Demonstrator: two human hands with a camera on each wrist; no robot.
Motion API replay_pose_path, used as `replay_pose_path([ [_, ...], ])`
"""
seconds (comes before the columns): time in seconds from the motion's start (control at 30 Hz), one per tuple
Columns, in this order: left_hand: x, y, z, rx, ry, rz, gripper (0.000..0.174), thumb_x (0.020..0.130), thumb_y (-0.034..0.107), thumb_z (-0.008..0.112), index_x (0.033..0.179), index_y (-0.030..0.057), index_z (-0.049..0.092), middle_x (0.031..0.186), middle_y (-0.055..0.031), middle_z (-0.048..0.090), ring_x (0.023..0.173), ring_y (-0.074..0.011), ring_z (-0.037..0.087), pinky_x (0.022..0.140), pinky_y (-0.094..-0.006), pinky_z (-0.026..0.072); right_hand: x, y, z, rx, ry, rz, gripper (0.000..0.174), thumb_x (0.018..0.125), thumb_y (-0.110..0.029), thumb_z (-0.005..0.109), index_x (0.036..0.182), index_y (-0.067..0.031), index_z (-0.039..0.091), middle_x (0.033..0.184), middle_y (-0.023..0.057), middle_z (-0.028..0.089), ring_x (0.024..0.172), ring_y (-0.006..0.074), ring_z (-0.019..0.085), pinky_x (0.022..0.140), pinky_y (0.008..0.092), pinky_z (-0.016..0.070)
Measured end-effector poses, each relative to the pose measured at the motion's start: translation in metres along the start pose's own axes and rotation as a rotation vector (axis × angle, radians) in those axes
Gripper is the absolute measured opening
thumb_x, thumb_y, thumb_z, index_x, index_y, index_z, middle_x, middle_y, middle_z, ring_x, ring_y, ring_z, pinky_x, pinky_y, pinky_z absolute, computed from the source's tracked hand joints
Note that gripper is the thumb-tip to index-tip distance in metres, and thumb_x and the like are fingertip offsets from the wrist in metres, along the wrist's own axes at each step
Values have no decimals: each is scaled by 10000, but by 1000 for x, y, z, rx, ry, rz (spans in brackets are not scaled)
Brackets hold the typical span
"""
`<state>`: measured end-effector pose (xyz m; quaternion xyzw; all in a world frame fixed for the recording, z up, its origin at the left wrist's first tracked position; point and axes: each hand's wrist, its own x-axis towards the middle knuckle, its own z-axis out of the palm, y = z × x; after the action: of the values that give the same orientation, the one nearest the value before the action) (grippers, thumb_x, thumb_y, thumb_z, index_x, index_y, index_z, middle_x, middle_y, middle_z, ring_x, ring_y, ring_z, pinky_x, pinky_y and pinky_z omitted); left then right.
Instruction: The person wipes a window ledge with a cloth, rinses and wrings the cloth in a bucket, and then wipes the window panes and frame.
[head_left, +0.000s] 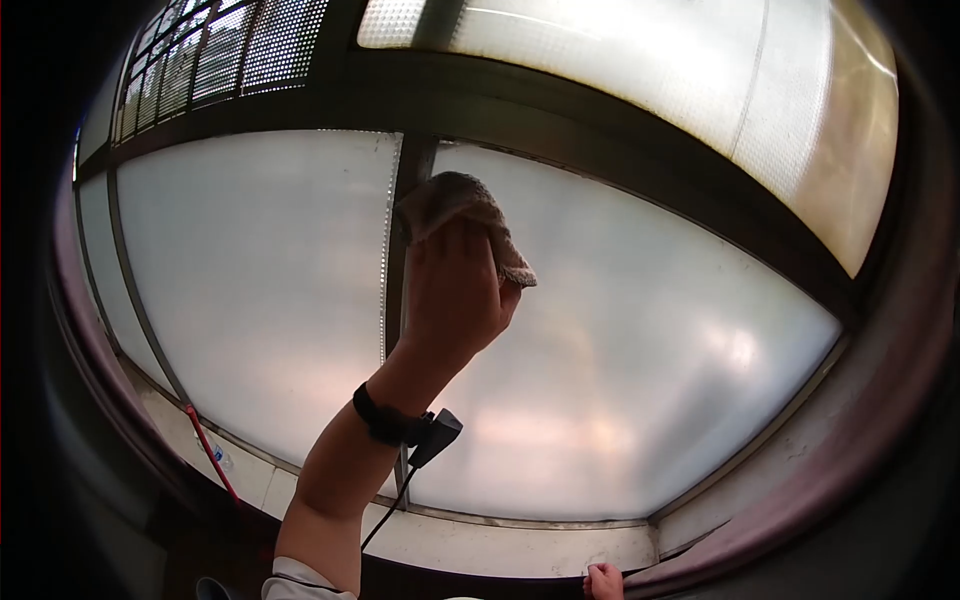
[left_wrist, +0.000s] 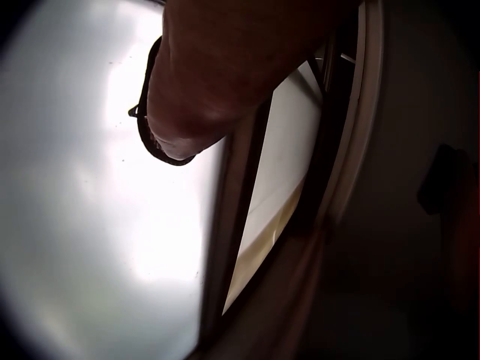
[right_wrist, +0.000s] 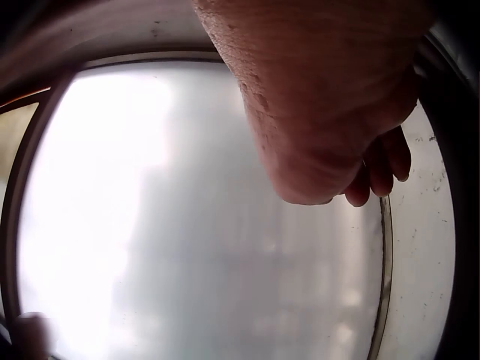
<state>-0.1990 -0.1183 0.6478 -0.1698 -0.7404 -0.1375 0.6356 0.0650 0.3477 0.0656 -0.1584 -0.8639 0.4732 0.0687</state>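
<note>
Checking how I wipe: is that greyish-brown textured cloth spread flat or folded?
Folded, at least partly: in the head view, the cloth shows a lighter flap overlapping its darker part, above the left hand.

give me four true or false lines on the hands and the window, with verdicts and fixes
1. The left hand holds a crumpled greyish-brown cloth. True.
2. That cloth lies on the pale windowsill. False: it is raised to the dark upright frame bar between two frosted panes.
3. A black wrist strap circles the raised arm. True.
4. The right hand grips the thin red rod. False: the rod stands apart, across the head view from that hand.
</note>
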Motion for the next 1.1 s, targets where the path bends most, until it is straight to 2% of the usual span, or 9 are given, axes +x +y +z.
replay_pose_path([
  [0.03, -2, -1, -3, -28, -53, -20, 559, 778, 246, 757, 1200, -41, 530, 1149, -218, 558, 1086, -384, 559, 966, -486, 438, -19, -93, -4, 300, 16, 357, 192, 959, -173, 606, 1004, 13, 610, 724, 85, 659, 568, 155, 626, 510, 303, 538],
  [0.1, -16, -6, -5, 5, -76, -2, 558, 781, 246, 761, 1204, -39, 533, 1147, -225, 565, 1098, -395, 560, 997, -491, 434, -33, -152, -6, 252, 24, 432, 182, 975, -176, 605, 1017, 0, 617, 725, 72, 651, 583, 159, 629, 515, 302, 540],
  [0.27, -117, 3, 6, -11, -346, 29, 685, 764, 236, 781, 1300, -87, 503, 1256, -276, 532, 1245, -458, 490, 1103, -567, 377, -57, -166, 3, 239, 50, 464, 162, 960, -172, 614, 973, -11, 624, 725, 59, 653, 586, 144, 617, 519, 291, 512],
  [0.37, -202, 0, 8, -55, -558, -48, 646, 760, 249, 791, 1245, -82, 523, 1224, -271, 537, 1218, -438, 507, 1072, -533, 412, -74, -165, 7, 231, 93, 436, 181, 938, -190, 614, 958, -12, 640, 708, 60, 666, 584, 134, 626, 526, 294, 516],
  [0.57, -336, -4, 3, -59, -776, -92, 712, 750, 277, 767, 1309, -56, 474, 1272, -251, 502, 1264, -428, 468, 1099, -509, 369, -104, -163, 12, 200, 115, 498, 153, 935, -173, 612, 944, -22, 633, 726, 59, 672, 606, 136, 631, 570, 298, 527],
  [0.73, -283, 8, 5, -200, -596, -207, 687, 787, 293, 758, 1303, -53, 464, 1260, -254, 506, 1241, -443, 465, 1096, -540, 358, -111, -155, 13, 246, 137, 500, 155, 942, -177, 610, 963, -25, 627, 737, 57, 669, 618, 133, 632, 573, 297, 529],
  [0.8, -244, 2, 12, -230, -510, -174, 629, 790, 212, 750, 1289, -53, 476, 1268, -241, 519, 1265, -435, 441, 1131, -510, 322, -111, -151, 11, 235, 130, 475, 156, 939, -180, 612, 958, -26, 628, 739, 58, 671, 625, 132, 633, 577, 297, 530],
  [0.97, -134, 1, 15, -182, -262, 56, 353, 827, 175, 734, 1072, -4, 554, 1108, -185, 574, 1067, -397, 546, 1002, -489, 418, -100, -135, 16, 278, 113, 495, 167, 959, -201, 623, 997, -38, 623, 750, 37, 652, 624, 119, 607, 558, 282, 508],
  [1.1, -80, 18, 25, -40, -99, 202, 389, 875, 232, 729, 1100, -27, 546, 1078, -204, 584, 1046, -403, 570, 967, -490, 448, -92, -141, 18, 366, 125, 494, 162, 962, -193, 623, 992, -34, 626, 749, 36, 651, 623, 117, 604, 564, 282, 510],
])
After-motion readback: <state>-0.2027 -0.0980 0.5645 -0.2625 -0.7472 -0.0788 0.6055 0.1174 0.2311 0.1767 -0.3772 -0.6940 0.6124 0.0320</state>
